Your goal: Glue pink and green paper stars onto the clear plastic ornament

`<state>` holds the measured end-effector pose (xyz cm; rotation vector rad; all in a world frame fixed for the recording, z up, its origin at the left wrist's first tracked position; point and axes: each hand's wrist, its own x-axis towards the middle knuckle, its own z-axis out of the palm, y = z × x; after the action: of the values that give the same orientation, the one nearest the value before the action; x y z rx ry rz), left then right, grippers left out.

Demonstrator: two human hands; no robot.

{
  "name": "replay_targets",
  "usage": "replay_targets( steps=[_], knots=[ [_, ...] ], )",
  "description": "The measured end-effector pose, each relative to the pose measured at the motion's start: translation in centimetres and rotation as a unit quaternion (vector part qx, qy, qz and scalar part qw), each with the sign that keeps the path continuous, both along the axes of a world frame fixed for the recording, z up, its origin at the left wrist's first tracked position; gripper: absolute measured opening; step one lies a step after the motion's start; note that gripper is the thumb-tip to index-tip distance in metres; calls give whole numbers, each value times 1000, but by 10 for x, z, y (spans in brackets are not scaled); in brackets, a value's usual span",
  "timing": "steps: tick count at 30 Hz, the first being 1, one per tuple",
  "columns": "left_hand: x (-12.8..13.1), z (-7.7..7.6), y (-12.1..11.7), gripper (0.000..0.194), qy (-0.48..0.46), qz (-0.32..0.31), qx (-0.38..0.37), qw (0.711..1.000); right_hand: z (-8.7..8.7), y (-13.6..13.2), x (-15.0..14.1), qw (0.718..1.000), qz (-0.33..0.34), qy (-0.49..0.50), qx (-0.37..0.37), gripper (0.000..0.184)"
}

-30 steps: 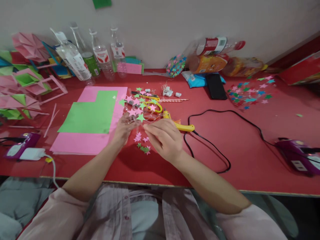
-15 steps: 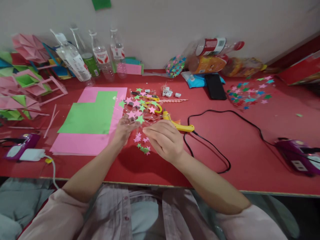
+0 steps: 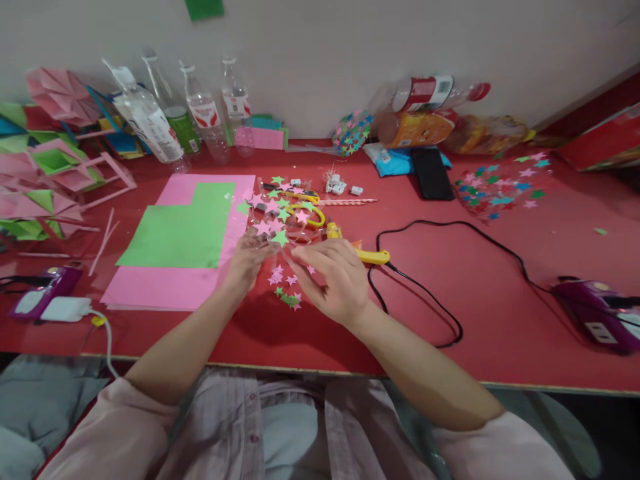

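A clear plastic piece (image 3: 295,235) dotted with pink and green paper stars is held by its near left edge in my left hand (image 3: 246,260), fingers closed on it. My right hand (image 3: 336,277) is just to the right, at the near edge of the plastic. Its thumb and forefinger are apart, and I see nothing between them. Loose pink and green stars (image 3: 287,300) lie on the table below the plastic. Behind my right hand is a yellow hot glue gun (image 3: 374,257), partly covered by the fingers. Yellow-handled scissors (image 3: 316,215) show beyond the plastic.
Pink (image 3: 150,290) and green paper sheets (image 3: 175,237) lie left on the red table (image 3: 500,320). Plastic bottles (image 3: 205,113) stand behind; others lie back right near a black phone (image 3: 433,175) and star-covered plastic (image 3: 500,187). A black cord (image 3: 450,223) runs to a purple power strip (image 3: 595,313).
My right thumb and forefinger have spread from a pinch, and a pink star shows in the gap. My left hand and the plastic have barely moved.
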<state>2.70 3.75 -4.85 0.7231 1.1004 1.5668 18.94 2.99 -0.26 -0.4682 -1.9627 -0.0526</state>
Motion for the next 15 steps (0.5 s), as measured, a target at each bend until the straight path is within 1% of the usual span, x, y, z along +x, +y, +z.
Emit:
replay_targets(
  steps=[3, 6, 9, 12, 15],
  knots=[
    [0, 1, 0, 50, -2, -2, -8, 1000, 3, 0, 3, 1000, -12, 4, 10, 32],
    [-1, 1, 0, 54, -13, 14, -22, 1000, 5, 1, 7, 1000, -21, 12, 16, 27],
    [-1, 1, 1, 54, -26, 25, -27, 999, 6, 2, 10, 1000, -11, 16, 10, 24],
    [-1, 1, 1, 46, -17, 14, -12, 1000, 6, 3, 11, 1000, 0, 17, 2, 23],
    [0, 3, 1, 43, -17, 23, 24, 999, 5, 2, 10, 1000, -7, 14, 4, 23]
  ],
)
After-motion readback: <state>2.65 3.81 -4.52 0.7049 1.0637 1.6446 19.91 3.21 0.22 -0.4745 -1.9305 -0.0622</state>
